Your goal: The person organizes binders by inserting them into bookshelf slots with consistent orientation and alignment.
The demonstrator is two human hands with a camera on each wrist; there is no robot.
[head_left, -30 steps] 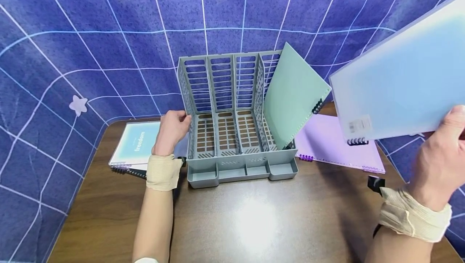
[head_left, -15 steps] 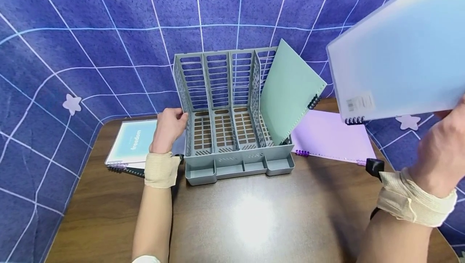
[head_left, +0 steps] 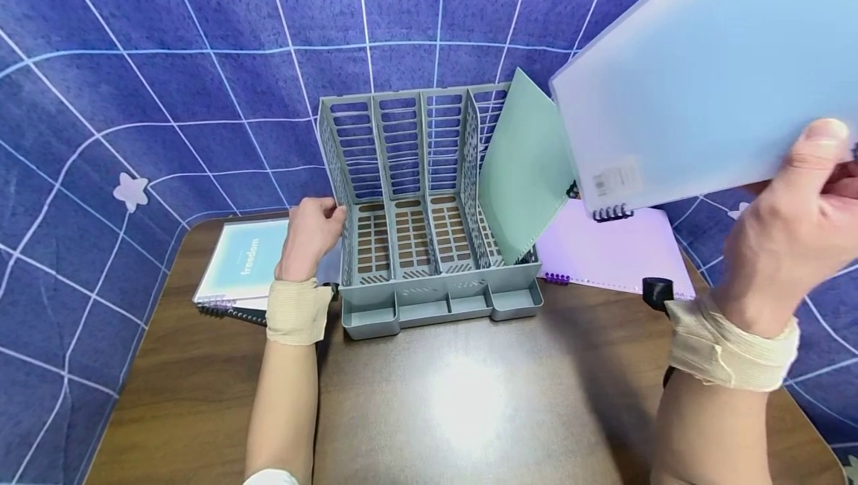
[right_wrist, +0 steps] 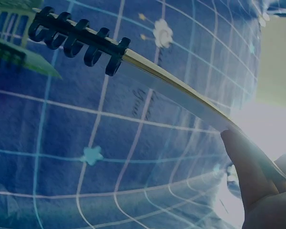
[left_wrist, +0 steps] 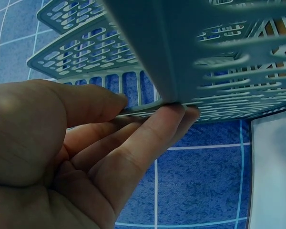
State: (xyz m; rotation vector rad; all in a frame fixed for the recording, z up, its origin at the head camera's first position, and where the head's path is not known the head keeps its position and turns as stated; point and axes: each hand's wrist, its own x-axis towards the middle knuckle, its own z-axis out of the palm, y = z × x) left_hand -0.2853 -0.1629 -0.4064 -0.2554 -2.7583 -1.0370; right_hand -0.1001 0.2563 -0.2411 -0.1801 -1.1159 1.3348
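Observation:
A grey slotted file organizer [head_left: 429,293] with upright dividers stands at the table's middle. My left hand [head_left: 310,239] pinches the edge of its left side wall; in the left wrist view, thumb and fingers [left_wrist: 148,138] lie on either side of that edge. At the upper right, my right hand [head_left: 791,239] holds a pale blue spiral notebook [head_left: 697,90] in the air by its lower edge, thumb on the cover. Black binding rings [right_wrist: 78,38] show in the right wrist view. A green notebook [head_left: 526,172] leans in the organizer's rightmost slot, partly behind the blue one.
A purple notebook [head_left: 613,250] lies on the wooden table [head_left: 415,403] right of the organizer. On the left lies a light blue notebook marked "freedom" [head_left: 244,258], partly covered by my left hand. A blue gridded cloth [head_left: 221,83] hangs behind.
My right hand has brought the blue notebook left and up, so it now overlaps the green notebook's edge. My left hand stays on the organizer wall. The head view has shifted slightly.

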